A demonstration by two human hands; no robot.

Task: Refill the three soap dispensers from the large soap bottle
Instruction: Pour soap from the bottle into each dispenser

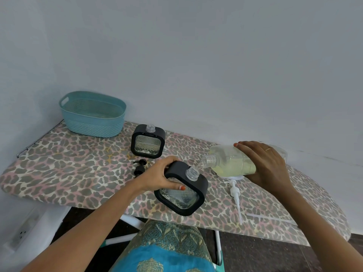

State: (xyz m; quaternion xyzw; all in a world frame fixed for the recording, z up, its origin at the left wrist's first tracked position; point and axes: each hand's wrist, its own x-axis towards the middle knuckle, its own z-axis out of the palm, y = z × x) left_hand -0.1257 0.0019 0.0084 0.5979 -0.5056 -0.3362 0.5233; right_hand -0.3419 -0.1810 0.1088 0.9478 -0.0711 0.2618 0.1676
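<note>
From the head camera, looking down over the leopard-print padded ironing board (78, 169), the person's left hand (163, 176) has its grip closed round the upper left corner of a square black-framed clear glass soap dispenser (181, 190), which is tilted with its open threaded neck pointing up and to the right. The right hand (265, 163) has its grip wrapped over a large clear plastic soap bottle of pale yellow liquid (231, 161), tipped nearly on its side, its open mouth just above the held dispenser's neck, and a thin clear stream runs from one to the other. Beyond that dispenser, farther back on the board, a second square black-framed glass dispenser (148, 141) stands upright with its neck uncapped. Between the two, just left of the held one, lie two small black pump heads (139, 166). To the right of the held dispenser, near the board's front edge, lies a white plastic pump with a long dip tube (235, 197). Well beyond it to the left, at the board's far end, sits a teal woven-look plastic basket (92, 114).
</note>
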